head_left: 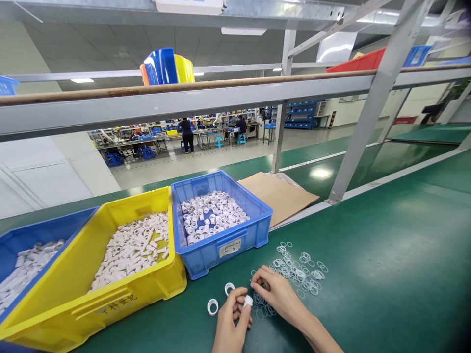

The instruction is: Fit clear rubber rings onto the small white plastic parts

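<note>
My left hand [231,318] pinches a small white plastic ring piece [248,301] at the near edge of the green table. My right hand [277,294] rests just beside it, fingertips down on a scatter of several thin clear rubber rings [300,267] lying on the mat. Two more white ring pieces [212,307] [229,288] lie loose on the table left of my hands. A blue bin [221,245] holding several short white ring pieces stands right behind my hands.
A yellow bin [73,294] of white tube parts sits to the left, with another blue bin [22,240] beyond it. A cardboard sheet [279,193] lies behind the blue bin. Grey frame posts [364,132] rise at the right. People work at distant benches.
</note>
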Action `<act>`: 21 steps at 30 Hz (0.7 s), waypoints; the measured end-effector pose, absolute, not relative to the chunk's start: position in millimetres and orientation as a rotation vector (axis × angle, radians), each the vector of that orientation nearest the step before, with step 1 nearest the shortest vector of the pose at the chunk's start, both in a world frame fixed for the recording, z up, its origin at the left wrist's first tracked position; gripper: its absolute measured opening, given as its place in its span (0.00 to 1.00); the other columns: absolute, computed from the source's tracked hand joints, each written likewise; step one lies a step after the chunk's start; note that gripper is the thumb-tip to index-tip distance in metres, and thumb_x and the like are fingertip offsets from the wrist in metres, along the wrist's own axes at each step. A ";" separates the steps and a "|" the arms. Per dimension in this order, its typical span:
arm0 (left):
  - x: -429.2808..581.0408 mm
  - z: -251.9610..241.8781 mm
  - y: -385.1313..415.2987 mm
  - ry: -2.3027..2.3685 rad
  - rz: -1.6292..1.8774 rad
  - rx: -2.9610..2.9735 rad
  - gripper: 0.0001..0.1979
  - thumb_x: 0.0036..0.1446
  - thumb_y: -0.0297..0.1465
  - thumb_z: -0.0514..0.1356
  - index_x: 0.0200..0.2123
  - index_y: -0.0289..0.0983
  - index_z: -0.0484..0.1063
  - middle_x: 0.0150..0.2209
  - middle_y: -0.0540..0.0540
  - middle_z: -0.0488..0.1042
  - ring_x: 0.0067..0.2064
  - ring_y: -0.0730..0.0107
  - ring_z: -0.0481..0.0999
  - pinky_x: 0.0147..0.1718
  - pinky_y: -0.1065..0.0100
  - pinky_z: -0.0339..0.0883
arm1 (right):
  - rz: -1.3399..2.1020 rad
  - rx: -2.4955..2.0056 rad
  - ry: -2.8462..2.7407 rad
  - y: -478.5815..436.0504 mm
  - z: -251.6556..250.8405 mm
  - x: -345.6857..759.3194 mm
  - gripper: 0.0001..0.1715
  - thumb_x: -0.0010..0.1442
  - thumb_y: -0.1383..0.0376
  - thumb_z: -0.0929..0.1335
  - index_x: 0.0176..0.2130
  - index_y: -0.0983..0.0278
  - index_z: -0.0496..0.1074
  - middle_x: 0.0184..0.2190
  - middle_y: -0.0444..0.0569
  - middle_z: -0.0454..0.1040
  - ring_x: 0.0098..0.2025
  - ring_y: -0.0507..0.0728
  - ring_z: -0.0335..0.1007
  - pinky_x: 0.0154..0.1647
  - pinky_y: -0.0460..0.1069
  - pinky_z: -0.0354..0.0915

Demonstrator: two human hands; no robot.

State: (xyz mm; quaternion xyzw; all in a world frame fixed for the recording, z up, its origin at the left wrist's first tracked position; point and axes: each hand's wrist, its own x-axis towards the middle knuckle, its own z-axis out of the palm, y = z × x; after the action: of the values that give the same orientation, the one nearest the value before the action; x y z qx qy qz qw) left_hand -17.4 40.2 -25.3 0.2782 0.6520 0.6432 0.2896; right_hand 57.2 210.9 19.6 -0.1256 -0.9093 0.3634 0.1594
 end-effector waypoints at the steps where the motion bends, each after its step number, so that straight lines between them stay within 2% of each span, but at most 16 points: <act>1: -18.1 -25.4 39.8 1.720 1.723 0.736 0.28 0.59 0.52 0.57 0.54 0.38 0.67 0.38 0.45 0.68 0.32 0.69 0.73 0.32 0.67 0.70 | 1.125 -0.327 -2.582 209.2 22.1 57.5 0.07 0.65 0.63 0.66 0.33 0.59 0.70 0.32 0.41 0.68 0.29 0.52 0.65 0.31 0.47 0.58; 4: -19.4 -26.2 39.1 1.676 1.746 0.722 0.30 0.58 0.52 0.59 0.56 0.39 0.65 0.38 0.45 0.69 0.33 0.69 0.74 0.32 0.67 0.70 | 1.344 -0.242 -2.537 205.5 27.2 58.2 0.08 0.65 0.62 0.67 0.33 0.59 0.72 0.30 0.40 0.67 0.29 0.52 0.63 0.30 0.46 0.57; 8: -20.0 -26.3 39.5 1.661 1.751 0.712 0.31 0.59 0.49 0.59 0.60 0.40 0.62 0.37 0.46 0.70 0.33 0.70 0.74 0.33 0.67 0.70 | 1.432 -0.221 -2.521 204.9 30.3 58.4 0.08 0.64 0.62 0.68 0.32 0.60 0.73 0.30 0.40 0.66 0.29 0.52 0.61 0.30 0.46 0.56; 14: -19.0 -18.0 39.5 1.675 1.745 0.743 0.22 0.60 0.48 0.58 0.46 0.36 0.70 0.33 0.47 0.70 0.31 0.70 0.74 0.30 0.70 0.69 | 1.443 -0.195 -2.547 204.3 35.8 62.4 0.08 0.65 0.62 0.68 0.32 0.59 0.73 0.31 0.40 0.66 0.30 0.52 0.61 0.30 0.46 0.55; 21: -20.3 -12.5 41.0 1.529 1.840 0.683 0.20 0.59 0.45 0.61 0.44 0.35 0.70 0.31 0.46 0.73 0.29 0.72 0.72 0.27 0.71 0.69 | 1.479 -0.037 -2.566 197.5 48.2 69.6 0.08 0.66 0.61 0.68 0.34 0.59 0.73 0.33 0.41 0.66 0.31 0.52 0.61 0.33 0.46 0.58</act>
State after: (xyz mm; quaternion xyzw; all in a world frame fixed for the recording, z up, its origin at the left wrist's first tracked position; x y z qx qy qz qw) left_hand -20.3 41.0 -12.5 0.2600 0.5821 0.7004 0.3211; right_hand 69.6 197.5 48.2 -0.0124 -0.8629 0.4972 0.0897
